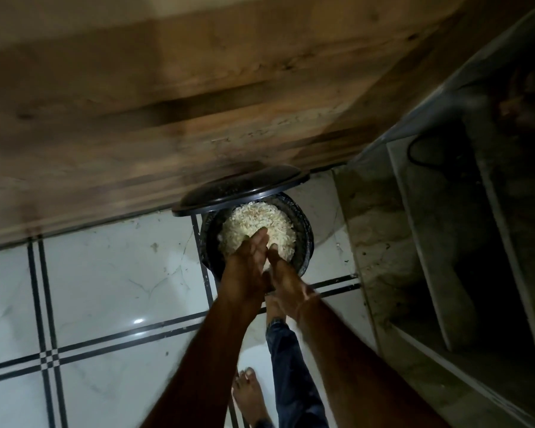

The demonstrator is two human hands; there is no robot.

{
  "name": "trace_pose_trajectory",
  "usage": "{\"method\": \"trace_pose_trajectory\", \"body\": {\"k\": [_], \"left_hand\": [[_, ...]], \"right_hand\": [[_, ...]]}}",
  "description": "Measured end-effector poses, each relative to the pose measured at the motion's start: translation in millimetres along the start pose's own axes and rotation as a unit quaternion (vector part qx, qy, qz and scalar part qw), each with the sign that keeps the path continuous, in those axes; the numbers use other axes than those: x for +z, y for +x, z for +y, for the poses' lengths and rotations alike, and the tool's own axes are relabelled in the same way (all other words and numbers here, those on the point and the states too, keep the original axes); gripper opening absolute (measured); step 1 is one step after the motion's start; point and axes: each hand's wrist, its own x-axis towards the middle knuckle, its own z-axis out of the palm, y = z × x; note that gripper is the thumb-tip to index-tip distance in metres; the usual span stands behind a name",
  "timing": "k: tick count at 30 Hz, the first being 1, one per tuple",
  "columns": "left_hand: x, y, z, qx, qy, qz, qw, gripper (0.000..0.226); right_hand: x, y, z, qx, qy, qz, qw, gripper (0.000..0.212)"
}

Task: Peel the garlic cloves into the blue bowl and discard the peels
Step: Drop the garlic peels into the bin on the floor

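A black bin point(307, 239) stands on the white tiled floor point(105, 288), right at the foot of a brown wooden panel point(167, 103) at the far side. Its lid point(238, 186) is tipped up and leans back toward that panel. The bin is heaped with pale garlic peels point(257, 220) - the pile reaches about to the rim. Both arms reach down over the near edge of the bin, and the two hands meet side by side above the near part of the heap. The left hand point(247, 267) has its fingers straight and close together, with the tips resting on the peels. The right hand point(288, 279) lies against it with its fingers pointing the same way; the picture is too blurred to tell whether they pinch any peels. A pale patch shows in the narrow gap between the two hands. Below the arms, nearer the viewer, a bare foot point(247, 393) stands on the tiles beside a leg in dark jeans point(291, 366). To the right of the bin is a dim open shelf unit point(430, 242) - its contents are too dark to make out.
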Motion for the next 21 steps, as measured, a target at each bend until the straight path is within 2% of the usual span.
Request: {"method": "trace_pose_trajectory", "body": {"k": [1, 4, 5, 6, 8, 9, 11, 13, 15, 17, 21], "left_hand": [[3, -9, -3, 0.023, 0.057, 0.034, 0.998, 0.033], [-5, -19, -8, 0.084, 0.204, 0.099, 0.97, 0.054], [-11, -22, -6, 0.07, 0.213, 0.103, 0.969, 0.055], [-17, -33, -3, 0.066, 0.222, 0.106, 0.967, 0.053], [-20, -78, 5, 0.11, 0.254, 0.097, 0.956, 0.048], [-20, -105, 6, 0.155, 0.28, 0.095, 0.943, 0.045], [-15, -162, 0, 0.216, 0.305, 0.072, 0.925, 0.044], [-9, -219, -14, 0.251, 0.35, 0.052, 0.901, 0.045], [-2, -269, -32, 0.299, 0.388, 0.027, 0.871, 0.042], [8, -326, -53, 0.341, 0.429, 0.007, 0.836, 0.041], [30, -404, -104, 0.4, 0.478, -0.042, 0.78, 0.04]], "right_hand": [[-1, -9, -5, 0.005, 0.025, -0.018, 1.0, 0.063], [3, -56, -21, -0.067, 0.047, -0.036, 0.996, 0.062], [6, -75, -27, -0.083, 0.079, -0.035, 0.993, 0.066], [5, -99, -33, -0.104, 0.08, 0.003, 0.991, 0.072], [1, -143, -39, -0.1, 0.124, 0.067, 0.985, 0.073], [-3, -169, -43, -0.095, 0.16, 0.077, 0.979, 0.07], [-3, -220, -42, -0.106, 0.183, 0.037, 0.977, 0.06], [-5, -277, -39, -0.161, 0.135, 0.058, 0.976, 0.05], [-18, -326, -26, -0.218, 0.032, 0.087, 0.971, 0.039], [-34, -385, -7, -0.284, -0.034, 0.132, 0.949, 0.025], [-80, -471, 48, -0.356, -0.093, 0.21, 0.906, 0.027]]}}
